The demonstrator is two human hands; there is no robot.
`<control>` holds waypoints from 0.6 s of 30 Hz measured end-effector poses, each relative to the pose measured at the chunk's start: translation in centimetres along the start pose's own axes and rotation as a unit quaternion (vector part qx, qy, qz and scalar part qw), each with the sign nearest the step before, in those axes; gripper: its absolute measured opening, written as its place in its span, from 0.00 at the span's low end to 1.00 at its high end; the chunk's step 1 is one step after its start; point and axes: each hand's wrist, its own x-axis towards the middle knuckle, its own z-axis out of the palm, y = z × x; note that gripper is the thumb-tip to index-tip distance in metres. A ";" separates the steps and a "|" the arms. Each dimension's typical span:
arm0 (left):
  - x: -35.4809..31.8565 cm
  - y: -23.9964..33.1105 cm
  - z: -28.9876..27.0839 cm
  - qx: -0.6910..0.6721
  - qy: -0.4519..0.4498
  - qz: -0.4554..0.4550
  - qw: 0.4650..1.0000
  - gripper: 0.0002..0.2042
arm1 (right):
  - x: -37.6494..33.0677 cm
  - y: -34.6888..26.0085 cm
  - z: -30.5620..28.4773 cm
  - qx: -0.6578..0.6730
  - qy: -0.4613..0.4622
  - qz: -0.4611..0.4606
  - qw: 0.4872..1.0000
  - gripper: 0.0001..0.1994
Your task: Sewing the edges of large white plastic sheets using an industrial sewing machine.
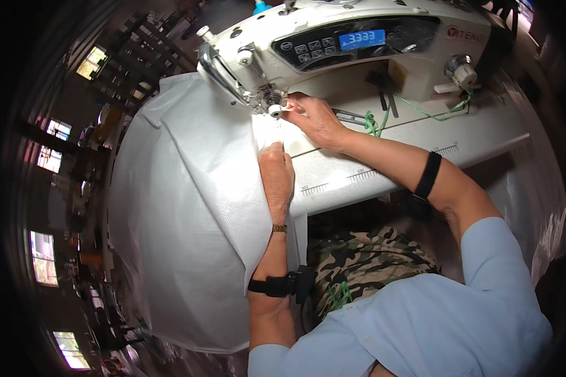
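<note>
A large sheet of white woven fabric [182,207] drapes over the left side of the sewing table and hangs down. My left hand [277,173] lies flat on the fabric's edge, pressing it to the table just in front of the needle. My right hand [314,119] reaches to the presser foot area [273,103] of the white sewing machine [358,44], fingers pinched on the fabric edge beside the needle. Both forearms wear black straps.
The white table top [421,151] carries a printed ruler scale along its front edge. Green thread [374,122] lies beside the machine base. The machine has a blue lit display [361,39]. Camouflage trousers [365,264] show below the table. Clear plastic sheeting [541,207] hangs at right.
</note>
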 end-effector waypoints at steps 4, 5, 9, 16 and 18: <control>0.0 0.3 0.0 -0.026 0.011 0.008 1.000 0.07 | 0.9 1.5 0.0 -0.002 -0.014 0.045 0.999 0.14; 0.1 0.5 -0.3 -0.021 -0.001 -0.003 1.000 0.07 | 0.9 1.3 0.1 0.014 -0.008 0.032 0.999 0.14; -0.8 0.8 -0.8 -0.038 0.000 0.005 0.999 0.07 | 0.9 1.3 -0.1 0.007 -0.017 0.025 1.000 0.14; -3.6 2.3 -1.8 -0.097 -0.010 -0.019 0.995 0.08 | 1.0 1.2 -0.2 0.022 -0.019 0.048 0.998 0.14; -3.5 2.0 -1.7 -0.107 -0.013 -0.024 0.994 0.09 | 1.3 1.4 0.0 0.026 -0.030 0.047 0.998 0.13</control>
